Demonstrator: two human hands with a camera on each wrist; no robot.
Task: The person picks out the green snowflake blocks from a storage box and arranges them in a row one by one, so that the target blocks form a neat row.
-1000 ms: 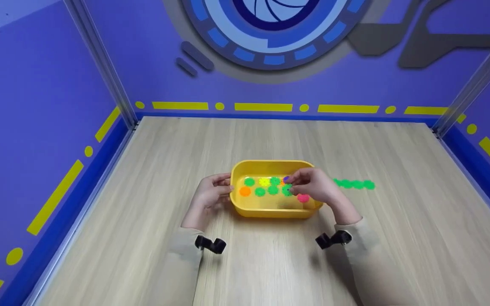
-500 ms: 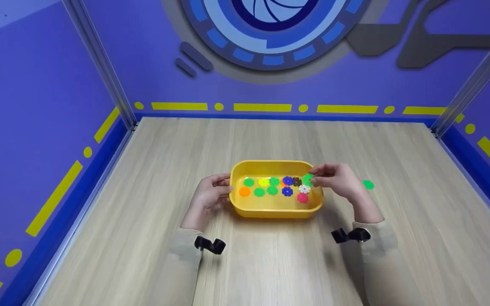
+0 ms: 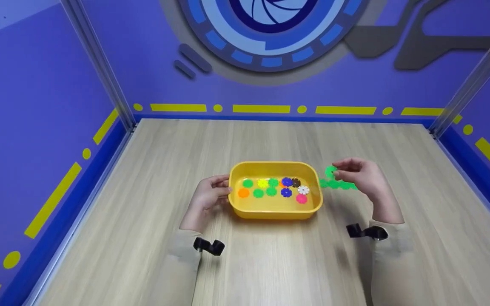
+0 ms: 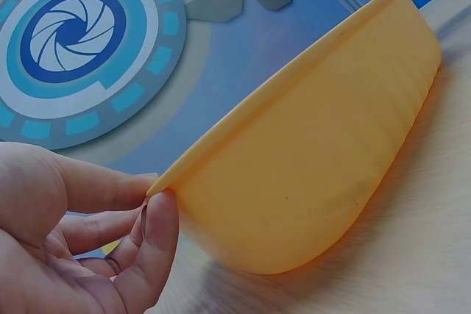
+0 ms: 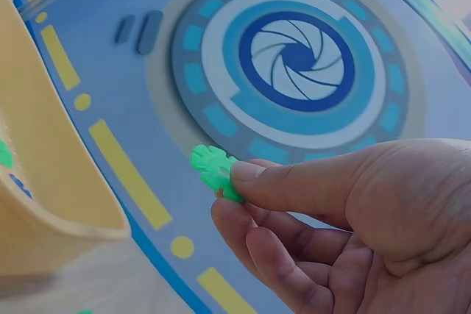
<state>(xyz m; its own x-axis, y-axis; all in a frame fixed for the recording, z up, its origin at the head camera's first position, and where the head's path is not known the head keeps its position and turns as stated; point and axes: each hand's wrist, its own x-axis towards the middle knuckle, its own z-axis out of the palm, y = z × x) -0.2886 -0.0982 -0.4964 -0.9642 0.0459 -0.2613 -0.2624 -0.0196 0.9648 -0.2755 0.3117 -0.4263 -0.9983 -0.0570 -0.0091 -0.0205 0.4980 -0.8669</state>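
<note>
My left hand pinches the left rim of a yellow plastic bin, thumb on one side and fingers on the other in the left wrist view. To the right of the bin, my right hand is raised over the table and pinches a green snowflake disc between thumb and fingertips. Below it, a row of green snowflake discs lies on the table, its right end hidden behind the hand. Inside the bin are several more discs, among them a white disc, a pink disc and an orange disc.
The wood-grain table is enclosed by a purple back wall and side panels with yellow dashes. Metal posts stand at its back corners. Each wrist wears a black camera mount.
My right hand has lifted a green disc out of the bin and carried it right, over the row on the table. The left hand keeps its grip on the rim.
</note>
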